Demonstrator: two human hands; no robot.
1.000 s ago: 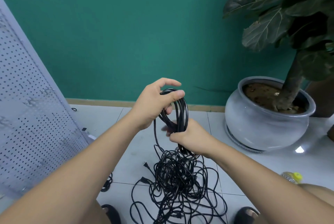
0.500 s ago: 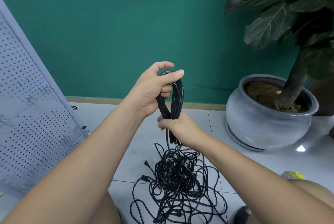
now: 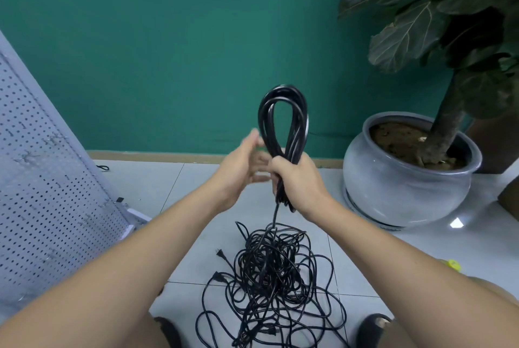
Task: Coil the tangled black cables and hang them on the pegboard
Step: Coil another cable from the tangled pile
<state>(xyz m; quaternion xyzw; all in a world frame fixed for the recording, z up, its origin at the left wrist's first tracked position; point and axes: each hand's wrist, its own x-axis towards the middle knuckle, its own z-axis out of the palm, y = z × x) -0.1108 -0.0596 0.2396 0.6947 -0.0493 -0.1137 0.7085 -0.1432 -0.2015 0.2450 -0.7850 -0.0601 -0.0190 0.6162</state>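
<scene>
The right hand (image 3: pixel 299 182) clenches the lower end of a black cable coil (image 3: pixel 283 111), its loop upright above the fist. The left hand (image 3: pixel 241 163), blurred, fingers loose and apart, is just beside it. One strand drops to the tangle (image 3: pixel 269 277) on the floor (image 3: pixel 157 187).

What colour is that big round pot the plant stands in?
The pot is a glossy pale blue-grey, clearest in the head view.

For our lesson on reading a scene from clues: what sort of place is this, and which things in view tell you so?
Probably an indoor room corner, perhaps an office or studio: tiled floor, green wall with skirting, a large potted plant, and a pegboard at the left.
</scene>
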